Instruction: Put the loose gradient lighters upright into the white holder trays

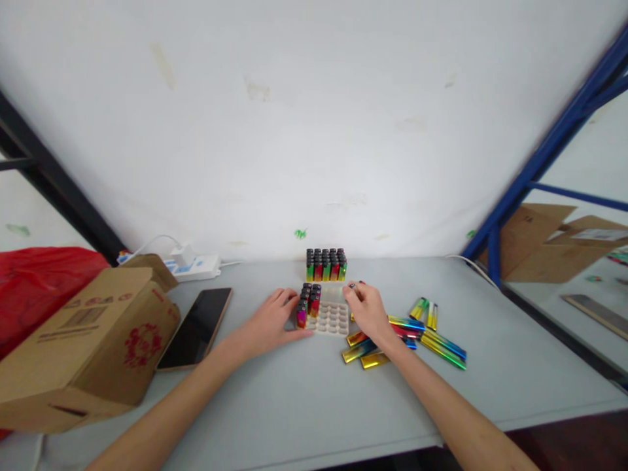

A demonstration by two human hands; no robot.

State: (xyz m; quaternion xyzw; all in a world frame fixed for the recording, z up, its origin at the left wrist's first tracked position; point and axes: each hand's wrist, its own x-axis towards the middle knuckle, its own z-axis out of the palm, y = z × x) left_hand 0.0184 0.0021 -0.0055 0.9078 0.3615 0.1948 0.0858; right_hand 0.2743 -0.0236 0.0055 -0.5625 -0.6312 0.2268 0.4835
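A pale moulded tray (pixel 336 322) with rows of round-edged pockets lies on the table. Several lighters (pixel 301 318) with black tops and shiny purple-red bodies stand upright in its left columns; the pockets on the right are bare. My left hand (pixel 275 322) grips the tray's left side, thumb along the front edge and curved fingers beside the lighters. Over the tray's right edge, my right hand (pixel 367 313) is closed on a lighter, mostly hidden by the fingers, with a dark end showing. Shiny multicoloured lighters (pixel 444 350) lie loosely piled beside and under my right forearm.
Behind the tray stands a tight block of upright lighters (pixel 326 267). To the left are a dark phone (pixel 197 329), a cardboard box (pixel 83 347), a red bag (pixel 44 288) and a white power strip (pixel 199 267). A blue metal frame (pixel 534 163) rises at right.
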